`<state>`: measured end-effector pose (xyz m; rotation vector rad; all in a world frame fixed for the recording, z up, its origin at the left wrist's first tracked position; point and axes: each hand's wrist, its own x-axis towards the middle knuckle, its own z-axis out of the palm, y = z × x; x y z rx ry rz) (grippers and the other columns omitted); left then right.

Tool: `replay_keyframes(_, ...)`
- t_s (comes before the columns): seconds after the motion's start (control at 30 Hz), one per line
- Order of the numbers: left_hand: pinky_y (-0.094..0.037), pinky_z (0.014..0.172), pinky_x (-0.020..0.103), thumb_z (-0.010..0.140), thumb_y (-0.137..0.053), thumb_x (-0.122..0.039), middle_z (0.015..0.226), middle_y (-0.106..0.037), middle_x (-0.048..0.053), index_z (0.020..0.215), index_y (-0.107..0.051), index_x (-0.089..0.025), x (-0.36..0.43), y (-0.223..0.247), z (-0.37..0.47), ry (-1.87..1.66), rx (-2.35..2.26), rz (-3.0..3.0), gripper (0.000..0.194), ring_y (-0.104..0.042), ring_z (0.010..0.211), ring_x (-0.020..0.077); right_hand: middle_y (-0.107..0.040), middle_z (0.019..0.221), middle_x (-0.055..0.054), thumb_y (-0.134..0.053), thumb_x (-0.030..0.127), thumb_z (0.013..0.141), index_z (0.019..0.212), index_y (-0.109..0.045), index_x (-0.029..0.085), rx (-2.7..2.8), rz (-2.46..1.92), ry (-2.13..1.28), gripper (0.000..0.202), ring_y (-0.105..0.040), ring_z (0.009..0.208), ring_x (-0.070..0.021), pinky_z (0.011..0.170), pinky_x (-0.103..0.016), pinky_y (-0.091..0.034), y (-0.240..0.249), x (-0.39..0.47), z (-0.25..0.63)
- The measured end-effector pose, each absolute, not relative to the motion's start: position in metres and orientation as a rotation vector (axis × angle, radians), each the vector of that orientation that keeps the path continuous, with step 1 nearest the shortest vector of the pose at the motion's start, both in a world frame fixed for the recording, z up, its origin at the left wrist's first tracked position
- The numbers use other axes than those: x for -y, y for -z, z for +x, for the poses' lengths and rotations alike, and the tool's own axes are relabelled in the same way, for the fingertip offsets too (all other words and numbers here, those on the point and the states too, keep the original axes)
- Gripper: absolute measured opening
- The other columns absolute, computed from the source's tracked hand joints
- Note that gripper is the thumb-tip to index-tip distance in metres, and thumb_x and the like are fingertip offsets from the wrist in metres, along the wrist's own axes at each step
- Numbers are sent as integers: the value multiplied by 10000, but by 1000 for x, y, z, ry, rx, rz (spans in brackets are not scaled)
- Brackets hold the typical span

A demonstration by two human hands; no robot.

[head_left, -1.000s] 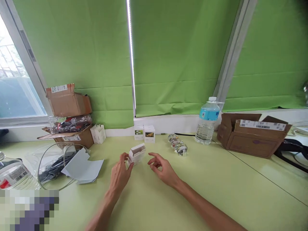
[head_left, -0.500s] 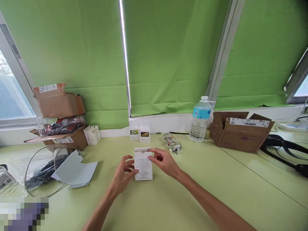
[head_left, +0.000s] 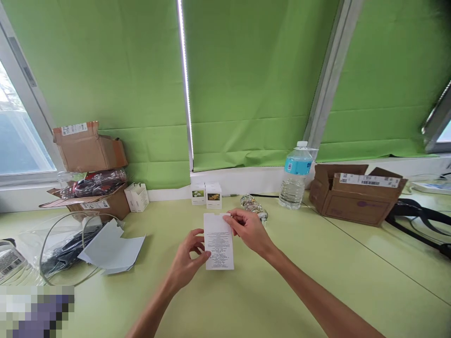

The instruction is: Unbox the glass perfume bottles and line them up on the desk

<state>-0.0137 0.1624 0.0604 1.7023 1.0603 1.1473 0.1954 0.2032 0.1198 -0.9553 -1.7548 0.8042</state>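
Observation:
A white printed box (head_left: 219, 249) is upright in front of me, its face covered with small text. My right hand (head_left: 246, 230) pinches its top right corner between thumb and fingers. At its left side, my left hand (head_left: 190, 258) has its thumb on the lower left edge, with the fingers curled round that side. Behind the box, white picture cards (head_left: 213, 199) stand against the wall. Several shiny wrapped items (head_left: 252, 204) lie behind my right hand, which partly hides them.
A water bottle (head_left: 295, 176) and an open cardboard box (head_left: 355, 197) stand at the back right. Stacked cartons (head_left: 89, 152), a small white box (head_left: 137, 197), folded papers (head_left: 112, 249) and looped cable with plastic bags (head_left: 63, 249) are on the left.
Both hands and the box have moved slightly right and look nearer to me. The slot at the box's top is now hardly visible.

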Motion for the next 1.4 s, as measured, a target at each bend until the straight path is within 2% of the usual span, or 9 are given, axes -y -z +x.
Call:
replay_keyframes(0.23,-483,755,326,813,-581,-333,1073,-668,76,1220,-564,-235,-161,-61,-14,-1068,-1046,1774,419,-587,786,169,-520,544,13,-577,529,802,812,-636,174,1518,-945,-697,361,-473,508,-123,449,-233,-369,-128,-208,204)
replay_keyframes(0.47,-481,774,320,847,-525,-334,1059,-662,47,1270,-532,-259,-165,-53,-20,-929,-1101,1803,429,-580,829,173,-491,525,31,-614,488,792,807,-621,166,1287,-882,-608,323,-431,479,-101,431,-215,-349,-146,-209,218)
replay_keyframes(0.67,-464,906,377,847,-512,-478,1339,-488,82,1359,-373,-271,-171,-39,-25,-1016,-1462,1828,569,-544,1092,229,-500,502,31,-634,488,776,716,-597,167,1327,-911,-613,329,-421,455,-93,405,-206,-307,-151,-207,225)
replay_keyframes(0.9,-342,1056,472,750,-646,-507,1541,-184,84,1468,-77,-291,-151,-54,-2,-1122,-1636,2331,941,-252,1379,304,-541,470,21,-621,470,791,651,-556,172,1493,-953,-763,335,-449,424,-90,401,-202,-337,-147,-189,202)
replay_keyframes(0.97,-377,1026,467,731,-672,-494,1544,-166,110,1474,-34,-268,-146,-57,5,-1135,-1647,2410,1006,-265,1374,317,-581,479,7,-599,490,800,642,-538,175,1516,-940,-935,357,-458,390,-90,376,-201,-349,-144,-182,193)
replay_keyframes(1.1,-478,912,398,822,-587,-421,1513,-259,117,1470,-91,-270,-143,-56,9,-1213,-1703,2376,830,-416,1291,283,-657,556,-30,-575,513,807,687,-520,180,1472,-854,-1238,359,-535,394,-125,383,-238,-433,-140,-179,183)
replay_keyframes(1.23,-465,946,365,901,-452,-284,1464,-362,92,1432,-256,-260,-146,-54,4,-1338,-1639,2231,567,-427,1287,237,-682,624,-52,-584,490,809,744,-543,167,1433,-864,-1310,332,-581,471,-136,446,-252,-476,-135,-188,183)
replay_keyframes(1.3,-446,975,362,930,-376,-255,1404,-451,82,1378,-376,-254,-148,-55,2,-1400,-1584,2120,448,-455,1263,218,-681,635,-52,-546,502,832,792,-576,158,1473,-918,-1298,348,-559,473,-115,446,-228,-454,-132,-192,184)
replay_keyframes(1.4,-497,905,373,952,-341,-347,1232,-606,96,1237,-550,-223,-153,-59,-1,-1477,-1552,1844,374,-580,1112,236,-645,541,-16,-505,507,852,909,-633,156,1744,-1097,-1277,378,-455,392,-78,384,-187,-353,-126,-192,186)
